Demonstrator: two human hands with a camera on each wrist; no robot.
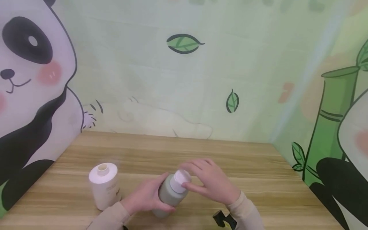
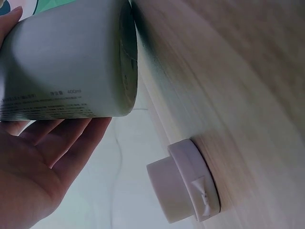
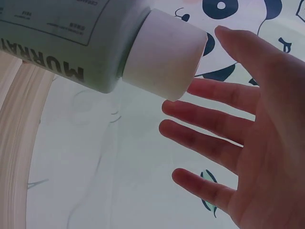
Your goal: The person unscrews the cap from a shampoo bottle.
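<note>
A grey-green bottle (image 1: 169, 195) with a white cap (image 1: 179, 182) tilts toward the right in my left hand (image 1: 145, 196), whose fingers and thumb wrap its body. Beside the cap is my right hand (image 1: 214, 182). In the right wrist view its fingers (image 3: 205, 114) are spread and fairly straight, the thumb standing apart from the cap; whether a fingertip touches the cap I cannot tell. Printed text shows on the bottle (image 2: 66, 62) in the left wrist view. Its base is close to the tabletop; contact there is unclear.
To the left a white bottle (image 1: 104, 188) stands upright with its neck uncapped. The left wrist view has a pale stepped piece with a small bow (image 2: 193, 179) on the wooden table (image 1: 172, 147). A black device (image 1: 219, 218) sits by the right wrist. Printed cloth walls (image 1: 129, 64) surround the table.
</note>
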